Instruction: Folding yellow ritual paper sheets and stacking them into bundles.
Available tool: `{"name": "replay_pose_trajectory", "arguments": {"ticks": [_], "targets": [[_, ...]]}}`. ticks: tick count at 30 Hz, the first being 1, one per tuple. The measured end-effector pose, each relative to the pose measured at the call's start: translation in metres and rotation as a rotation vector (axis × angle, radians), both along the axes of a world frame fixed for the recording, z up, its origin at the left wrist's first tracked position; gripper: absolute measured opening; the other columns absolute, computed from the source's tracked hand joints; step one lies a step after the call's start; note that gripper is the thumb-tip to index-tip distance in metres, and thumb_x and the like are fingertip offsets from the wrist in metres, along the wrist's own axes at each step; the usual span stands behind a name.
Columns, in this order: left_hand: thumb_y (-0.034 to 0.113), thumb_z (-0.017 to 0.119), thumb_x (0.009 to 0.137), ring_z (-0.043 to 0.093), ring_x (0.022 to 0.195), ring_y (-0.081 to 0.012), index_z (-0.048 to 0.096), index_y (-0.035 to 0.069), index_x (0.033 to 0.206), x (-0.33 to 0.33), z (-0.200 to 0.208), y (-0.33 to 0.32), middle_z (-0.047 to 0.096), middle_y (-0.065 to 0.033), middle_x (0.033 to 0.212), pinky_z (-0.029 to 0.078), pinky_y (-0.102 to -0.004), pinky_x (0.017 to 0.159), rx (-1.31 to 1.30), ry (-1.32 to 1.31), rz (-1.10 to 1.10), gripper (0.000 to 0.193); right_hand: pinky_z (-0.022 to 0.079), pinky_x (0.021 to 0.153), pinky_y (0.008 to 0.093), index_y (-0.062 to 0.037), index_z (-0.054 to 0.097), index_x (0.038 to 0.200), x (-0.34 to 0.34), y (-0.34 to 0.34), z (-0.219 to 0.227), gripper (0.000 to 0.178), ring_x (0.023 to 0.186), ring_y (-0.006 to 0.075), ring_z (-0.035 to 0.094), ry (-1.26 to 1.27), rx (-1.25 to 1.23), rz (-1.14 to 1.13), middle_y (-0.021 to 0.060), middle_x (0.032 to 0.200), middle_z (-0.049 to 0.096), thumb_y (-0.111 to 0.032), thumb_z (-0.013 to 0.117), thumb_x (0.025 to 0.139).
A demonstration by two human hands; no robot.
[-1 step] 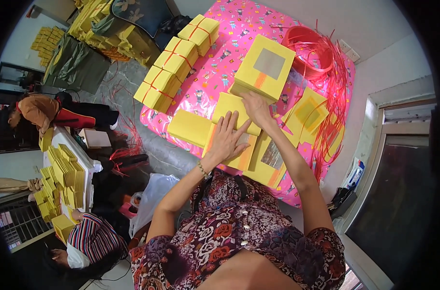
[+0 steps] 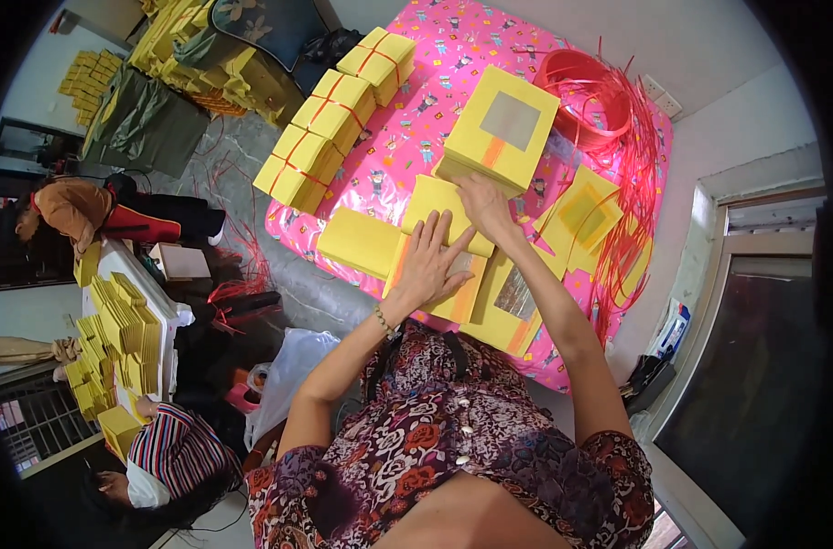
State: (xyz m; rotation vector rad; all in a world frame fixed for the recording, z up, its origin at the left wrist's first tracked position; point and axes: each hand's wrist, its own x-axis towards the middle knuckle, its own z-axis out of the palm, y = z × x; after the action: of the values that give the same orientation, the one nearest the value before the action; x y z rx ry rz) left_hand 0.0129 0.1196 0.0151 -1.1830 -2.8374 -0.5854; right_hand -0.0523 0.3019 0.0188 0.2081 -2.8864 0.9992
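My left hand [image 2: 425, 267] lies flat with fingers spread on a yellow cardboard piece [image 2: 469, 297] that has a clear window and an orange strip. At the far edge of its raised yellow flap [image 2: 430, 196], my right hand [image 2: 484, 207] has its fingers bent and close together, gripping the edge; the fingertips are partly hidden. Just beyond the right hand rises a stack of yellow cardboard pieces [image 2: 470, 105], whose top one shows a grey window. A plain yellow piece [image 2: 354, 242] lies left of my left hand, and another windowed piece [image 2: 495, 322] lies partly under the worked one.
Bundles of yellow cardboard [image 2: 299, 166] tied with red cord line the left of the pink patterned tabletop [image 2: 380, 183]. Red cord coils [image 2: 583, 96] and loose strands lie at the right. Two people work beside a white table [image 2: 167, 352] stacked with yellow pieces at far left.
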Motion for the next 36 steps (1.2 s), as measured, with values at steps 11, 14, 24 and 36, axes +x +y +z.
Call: {"name": "replay_pose_trajectory", "arguments": {"ticks": [11, 14, 24, 36], "targets": [[0.056, 0.057, 0.090, 0.022, 0.142, -0.0474, 0.034, 0.021, 0.153, -0.002, -0.002, -0.001, 0.027, -0.0287, 0.152, 0.019, -0.0581, 0.116, 0.020, -0.025, -0.013, 0.076, 0.050, 0.081, 0.0486, -0.0040, 0.064, 0.115, -0.005, -0.003, -0.019, 0.025, 0.099, 0.0391, 0.062, 0.034, -0.048, -0.022, 0.0173, 0.106, 0.063, -0.012, 0.055, 0.093], [0.056, 0.057, 0.090, 0.021, 0.142, -0.0474, 0.034, 0.021, 0.153, -0.003, -0.002, -0.001, 0.026, -0.0289, 0.153, 0.019, -0.0580, 0.116, 0.013, -0.056, -0.016, 0.075, 0.050, 0.080, 0.0488, -0.0039, 0.064, 0.114, -0.005, -0.005, -0.021, 0.024, 0.098, 0.0397, 0.062, 0.023, -0.055, -0.025, 0.0176, 0.107, 0.062, -0.012, 0.054, 0.093], [0.055, 0.060, 0.088, 0.027, 0.139, -0.0463, 0.043, 0.018, 0.147, -0.002, -0.002, 0.002, 0.036, -0.0273, 0.146, 0.020, -0.0589, 0.114, 0.025, -0.060, 0.006, 0.071, 0.048, 0.087, 0.0450, -0.0073, 0.065, 0.107, -0.003, -0.015, -0.027, 0.021, 0.103, 0.0316, 0.059, 0.121, 0.056, -0.109, 0.0130, 0.101, 0.060, -0.010, 0.056, 0.089], [0.057, 0.060, 0.087, 0.029, 0.139, -0.0443, 0.044, 0.021, 0.147, 0.003, 0.004, -0.009, 0.030, -0.0220, 0.154, 0.024, -0.0565, 0.113, -0.034, -0.067, -0.005, 0.071, 0.048, 0.086, 0.0454, -0.0079, 0.066, 0.109, 0.000, -0.025, -0.026, 0.022, 0.103, 0.0317, 0.058, 0.132, 0.105, -0.179, 0.0114, 0.102, 0.061, -0.009, 0.053, 0.091]]}}
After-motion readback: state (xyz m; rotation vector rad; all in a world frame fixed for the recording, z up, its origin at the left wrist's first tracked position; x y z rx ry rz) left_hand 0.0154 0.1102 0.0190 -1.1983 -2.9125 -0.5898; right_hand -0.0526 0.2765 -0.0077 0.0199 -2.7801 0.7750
